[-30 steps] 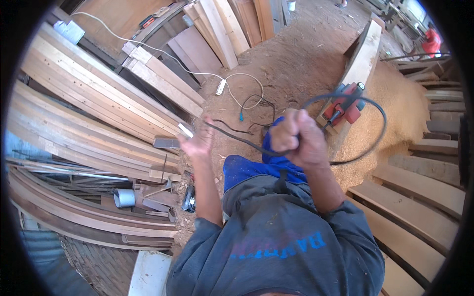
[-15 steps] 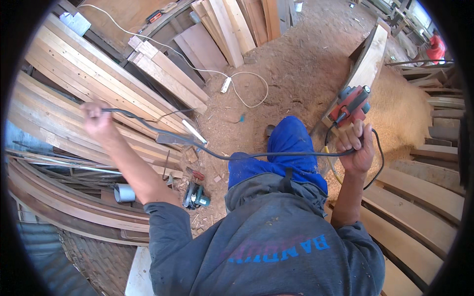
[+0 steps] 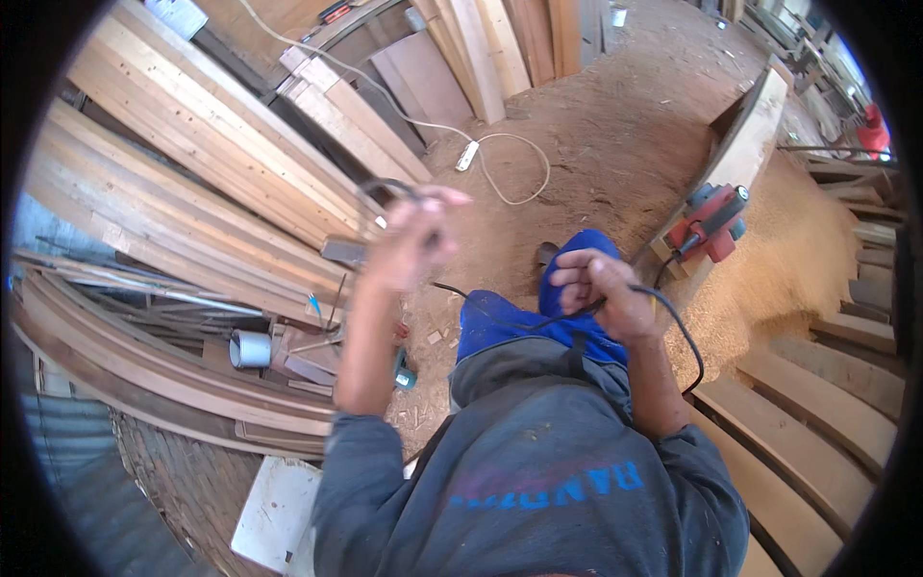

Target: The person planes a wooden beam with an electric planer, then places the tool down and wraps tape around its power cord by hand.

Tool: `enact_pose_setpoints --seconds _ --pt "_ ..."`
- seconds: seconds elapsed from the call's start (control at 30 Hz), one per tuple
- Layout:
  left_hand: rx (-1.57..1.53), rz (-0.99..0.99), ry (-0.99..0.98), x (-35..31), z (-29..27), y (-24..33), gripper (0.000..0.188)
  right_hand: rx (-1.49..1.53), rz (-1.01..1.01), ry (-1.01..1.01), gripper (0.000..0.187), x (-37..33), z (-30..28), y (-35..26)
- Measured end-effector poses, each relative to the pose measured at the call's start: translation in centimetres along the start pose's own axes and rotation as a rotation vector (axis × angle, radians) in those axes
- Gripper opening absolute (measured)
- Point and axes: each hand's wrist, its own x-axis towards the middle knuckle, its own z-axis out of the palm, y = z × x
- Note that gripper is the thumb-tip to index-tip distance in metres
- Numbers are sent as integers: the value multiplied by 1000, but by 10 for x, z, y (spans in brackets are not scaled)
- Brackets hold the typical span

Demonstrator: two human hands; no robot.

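A dark power cable (image 3: pixel 686 332) runs through my right hand (image 3: pixel 615 296), whose fingers curl loosely round it above my blue-trousered knee. It hangs in a loop beside my right wrist. To the left, my left hand (image 3: pixel 409 245) is raised and smeared by motion, with a dark stretch of cable at its fingers. Another piece of cable shows over my left thigh. Just beyond my right hand, a red and black electric planer (image 3: pixel 710 226) rests on the end of a long wooden beam (image 3: pixel 745 130). The planer's cord drops toward my right hand.
Long boards (image 3: pixel 202 125) are stacked on the left, and curved planks (image 3: pixel 817 404) lie at right. Shavings (image 3: pixel 798 240) heap beside the beam. A white extension socket (image 3: pixel 467 156) lies on the floor. A green power tool (image 3: pixel 404 370) sits near my left elbow. A person in red (image 3: pixel 873 133) is far right.
My left hand has swung in from the far left toward the middle, and the cable stretched between my hands has gone slack. My right hand has moved left and lower, away from the planer.
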Motion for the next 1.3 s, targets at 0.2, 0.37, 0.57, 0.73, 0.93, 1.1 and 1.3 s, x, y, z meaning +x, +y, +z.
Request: enact_pose_setpoints --seconds 0.2,0.37,0.57,0.73,0.93,1.1,1.3 --pt "-598 5 -68 5 117 -74 32 -502 -78 -142 53 25 18 60" --pt "-1120 -132 55 21 76 -75 36 -490 -93 104 36 21 7 43" --pt "-1464 -42 635 23 -78 -143 44 34 -520 266 33 -5 -34 -27" --pt "-1198 73 821 -41 -218 -187 38 270 -670 105 29 -43 -82 -77" --pt "-1041 220 340 -41 -138 -109 32 304 -513 320 26 -27 -69 -48" --pt "-695 252 296 -25 -75 -74 32 -62 -318 346 30 1 -39 -35" --pt "-618 244 287 -13 -32 -63 37 -690 -306 291 42 29 -16 -32"
